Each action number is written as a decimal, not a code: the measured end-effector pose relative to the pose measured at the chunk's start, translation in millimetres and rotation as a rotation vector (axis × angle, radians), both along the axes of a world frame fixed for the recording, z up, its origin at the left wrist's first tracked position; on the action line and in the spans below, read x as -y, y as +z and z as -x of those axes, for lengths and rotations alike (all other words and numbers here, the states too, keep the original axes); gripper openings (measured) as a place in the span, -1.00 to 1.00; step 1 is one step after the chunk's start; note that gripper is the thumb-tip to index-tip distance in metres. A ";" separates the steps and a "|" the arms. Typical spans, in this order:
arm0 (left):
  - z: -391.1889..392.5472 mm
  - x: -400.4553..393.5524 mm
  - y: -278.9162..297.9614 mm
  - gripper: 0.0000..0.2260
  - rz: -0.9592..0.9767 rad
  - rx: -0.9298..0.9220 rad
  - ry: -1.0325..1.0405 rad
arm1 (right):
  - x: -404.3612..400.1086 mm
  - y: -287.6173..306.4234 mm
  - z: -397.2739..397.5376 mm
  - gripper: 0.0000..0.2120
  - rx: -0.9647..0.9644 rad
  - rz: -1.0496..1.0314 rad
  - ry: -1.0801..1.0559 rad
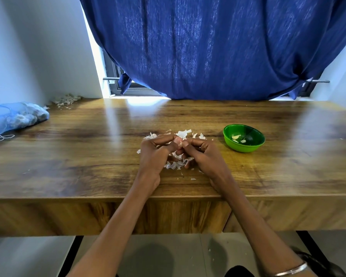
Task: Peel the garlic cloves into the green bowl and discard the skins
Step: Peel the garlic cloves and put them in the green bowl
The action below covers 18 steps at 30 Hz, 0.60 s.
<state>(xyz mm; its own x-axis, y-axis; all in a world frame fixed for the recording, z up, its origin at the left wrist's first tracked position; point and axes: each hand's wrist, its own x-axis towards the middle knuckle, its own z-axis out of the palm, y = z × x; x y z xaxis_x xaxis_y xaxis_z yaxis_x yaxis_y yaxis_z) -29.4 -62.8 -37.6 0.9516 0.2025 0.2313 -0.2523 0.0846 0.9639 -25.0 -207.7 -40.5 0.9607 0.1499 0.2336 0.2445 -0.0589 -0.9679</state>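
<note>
Where the two thumbs meet: a small clove (179, 141) is pinched between them, pinkish-white, mostly hidden by the fingertips.
Left hand (156, 151): fingers curled inward, thumb tip pressed on the clove from the left; wrist rests near the table's front edge.
Right hand (203, 154): fingers curled, thumb and forefinger tip against the clove from the right; a ring shows on one finger.
Grip state: both hands closed on the same clove; how much skin is left on it cannot be told.
Skins (175, 163): loose white flakes lie on the table directly under and around the hands, more fanned out just beyond the fingertips, a few stray bits nearer the front edge.
Bowl (243, 137): green, upright, on the table to the right of the hands and apart from them; a few pale peeled cloves lie in its bottom.
Table (78, 152): wood-grain top, glossy, with window glare across it.
Net bag (12, 117): blue mesh, at the far left of the table, holding garlic bulbs.
Far pile (65, 99): another heap of dry skins in the back left corner by the wall.
Curtain (218, 47): dark blue, hanging behind the table over the window.
Bangle (292, 269): metal, on the right wrist at the lower frame edge.
</note>
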 end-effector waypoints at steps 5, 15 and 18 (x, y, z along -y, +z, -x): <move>1.0 -2.8 0.2 -0.94 0.077 -0.084 -0.066 | -0.7 3.6 1.6 -0.79 -0.004 0.055 0.037; 3.1 5.1 1.3 -0.88 -0.127 0.028 -0.115 | -1.9 -0.7 -1.3 -0.75 -0.013 -0.021 -0.022; 1.5 4.5 -1.5 -0.87 -0.179 0.036 -0.135 | -1.2 -2.3 -2.5 -0.79 -0.002 -0.048 -0.046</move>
